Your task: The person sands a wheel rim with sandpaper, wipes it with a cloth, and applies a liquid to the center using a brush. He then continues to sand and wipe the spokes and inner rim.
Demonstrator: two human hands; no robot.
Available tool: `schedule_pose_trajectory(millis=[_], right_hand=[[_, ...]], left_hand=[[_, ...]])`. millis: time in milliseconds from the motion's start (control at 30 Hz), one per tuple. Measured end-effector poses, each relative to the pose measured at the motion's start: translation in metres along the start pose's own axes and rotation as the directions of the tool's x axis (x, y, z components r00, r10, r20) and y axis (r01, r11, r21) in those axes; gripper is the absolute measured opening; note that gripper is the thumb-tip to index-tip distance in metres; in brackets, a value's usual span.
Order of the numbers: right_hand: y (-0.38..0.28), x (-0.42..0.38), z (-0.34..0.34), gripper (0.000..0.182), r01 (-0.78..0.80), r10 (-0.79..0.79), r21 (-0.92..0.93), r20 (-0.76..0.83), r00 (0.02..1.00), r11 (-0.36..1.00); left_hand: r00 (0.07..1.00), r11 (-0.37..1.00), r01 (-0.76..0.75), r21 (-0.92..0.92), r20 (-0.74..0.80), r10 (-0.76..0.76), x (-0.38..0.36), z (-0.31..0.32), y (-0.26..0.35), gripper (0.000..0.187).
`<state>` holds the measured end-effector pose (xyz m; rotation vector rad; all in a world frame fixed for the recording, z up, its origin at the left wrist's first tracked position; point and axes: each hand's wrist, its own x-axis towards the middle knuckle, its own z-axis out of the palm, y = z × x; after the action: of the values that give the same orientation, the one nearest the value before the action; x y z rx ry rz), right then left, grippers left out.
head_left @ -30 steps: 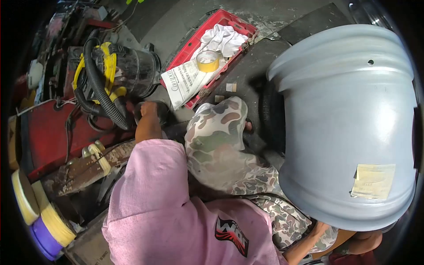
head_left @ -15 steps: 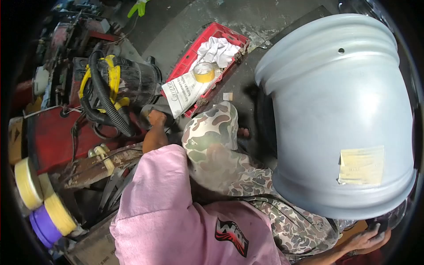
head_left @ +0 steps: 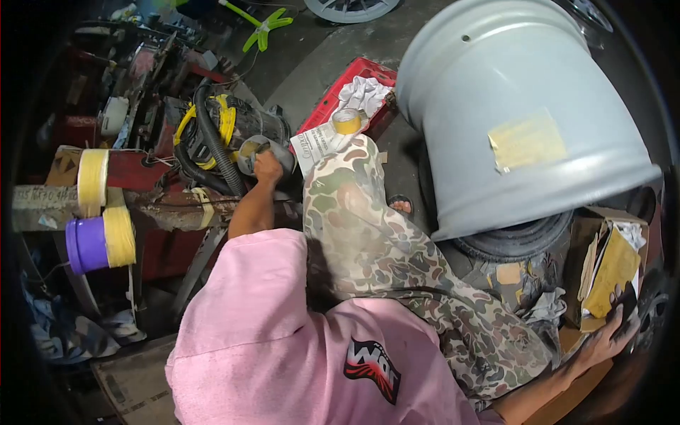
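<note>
My left hand is closed at the rim of a grey rounded container, beside the black-and-yellow vacuum cleaner. Far to the right, my right hand reaches beside an open cardboard box. A dark piece lies at its fingers; I cannot tell what it is. Yellowish paper or packets stick out of the box. Above it, a large grey wheel barrel rests on a black tyre, with a strip of masking tape stuck to its side.
A red crate holds white cloth, newspaper and a tape roll. Yellow and purple spools sit by a worn beam at left. My camouflage-covered legs take up the middle.
The view has shifted, bringing the cardboard box and tyre into sight. My right hand has moved out from under the wheel barrel's lower edge; my left stays at the grey container.
</note>
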<state>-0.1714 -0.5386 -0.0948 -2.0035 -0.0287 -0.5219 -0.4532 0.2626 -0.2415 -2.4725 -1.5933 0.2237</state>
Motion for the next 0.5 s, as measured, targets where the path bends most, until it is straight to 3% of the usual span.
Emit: schedule_pose_trajectory(millis=[67, 200, 267, 333, 400, 433, 500], right_hand=[[-0.014, -0.001, 0.006, 0.018, -0.086, 0.085, 0.014, 0.069, 0.994, 0.996], [-0.018, 0.001, 0.008, 0.003, -0.042, 0.028, 0.06, 0.215, 0.976, 0.997], [-0.022, -0.003, 0.02, 0.003, -0.097, 0.061, 0.165, 0.209, 0.976, 0.981], [-0.019, -0.001, 0.02, 0.007, -0.04, 0.007, 0.13, 0.242, 0.97, 0.991], [-0.02, 0.003, 0.027, 0.01, -0.086, 0.041, 0.137, 0.302, 0.952, 0.987], [-0.042, -0.001, 0.042, 0.013, -0.031, 0.018, 0.073, 0.163, 0.986, 0.997], [-0.043, 0.005, 0.044, 0.015, 0.011, -0.026, 0.079, 0.2, 0.979, 0.997]], left_hand=[[0.998, 0.998, -0.06, 0.022, -0.031, 0.06, 0.003, -0.014, -0.01, 0.027], [0.966, 0.971, -0.241, 0.007, -0.099, 0.24, -0.006, -0.05, 0.004, 0.028], [0.962, 0.967, -0.252, 0.039, -0.093, 0.255, -0.006, -0.065, 0.011, 0.023], [0.916, 0.929, -0.369, 0.021, -0.162, 0.367, -0.025, -0.096, 0.026, 0.021], [0.902, 0.916, -0.4, 0.006, -0.172, 0.395, -0.037, -0.117, 0.037, 0.023], [0.87, 0.887, -0.462, -0.022, -0.205, 0.448, -0.05, -0.131, 0.047, 0.024], [0.815, 0.824, -0.558, -0.098, -0.25, 0.523, -0.07, -0.151, 0.061, 0.025]])
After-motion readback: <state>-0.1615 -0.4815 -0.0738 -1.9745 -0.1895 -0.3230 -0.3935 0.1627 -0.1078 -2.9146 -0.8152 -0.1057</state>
